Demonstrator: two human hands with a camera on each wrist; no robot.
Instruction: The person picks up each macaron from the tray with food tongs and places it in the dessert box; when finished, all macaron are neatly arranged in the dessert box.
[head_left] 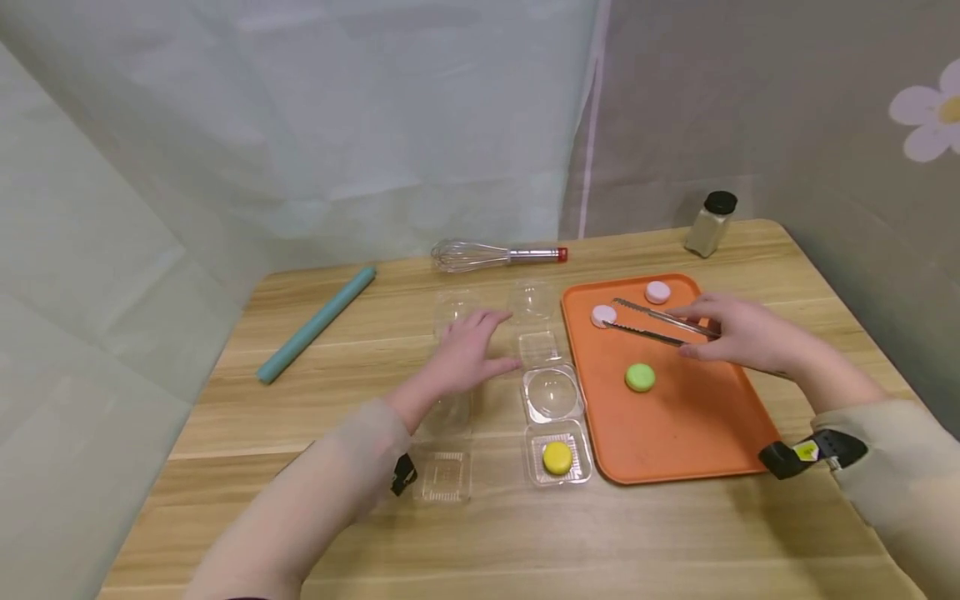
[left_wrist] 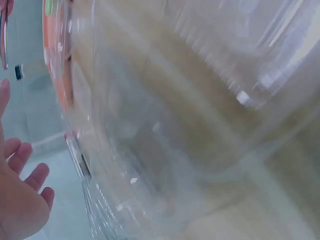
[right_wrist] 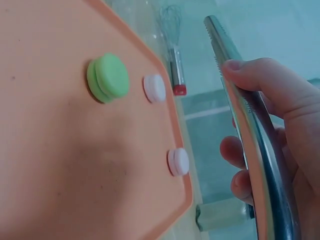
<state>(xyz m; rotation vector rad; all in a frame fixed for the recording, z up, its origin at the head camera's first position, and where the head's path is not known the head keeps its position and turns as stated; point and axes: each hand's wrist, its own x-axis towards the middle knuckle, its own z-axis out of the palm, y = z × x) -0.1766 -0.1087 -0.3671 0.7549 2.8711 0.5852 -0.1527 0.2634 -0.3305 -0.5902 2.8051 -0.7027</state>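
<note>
From the head view, the right hand (head_left: 738, 335) grips a pair of metal tongs (head_left: 652, 323) over the orange tray (head_left: 675, 433), fingers curled round the handle end, the two arms slightly apart with their tips just beside a pink macaron (head_left: 603, 316) at the tray's far left corner. A second pink macaron (head_left: 657, 292) lies near the far rim, and a green macaron (head_left: 640, 377) sits near the tray's middle. The left hand (head_left: 468, 354) lies with fingers spread and relaxed on a clear plastic clamshell box (head_left: 450, 417) on the wooden bench (head_left: 525, 542). Just beside the tray stands another open clamshell box (head_left: 557, 429) with a yellow macaron (head_left: 557, 457) in its base. Further clear boxes (head_left: 532, 312) lie beyond it. At the back of the bench are a whisk (head_left: 495, 255), a teal rolling pin (head_left: 317, 323) and a spice jar (head_left: 711, 223).

The left wrist view is mostly blurred clear plastic, very close; the fingertips of the left hand (left_wrist: 22, 200) show at the lower left, straight and loose.

In the right wrist view, the right hand (right_wrist: 280, 125) pinches the tongs (right_wrist: 255, 135) between thumb and curled fingers. Below lie the tray (right_wrist: 60, 175), the green macaron (right_wrist: 107, 78) and both pink macarons (right_wrist: 154, 88), (right_wrist: 178, 161) near its rim, the whisk (right_wrist: 172, 55) beyond.
</note>
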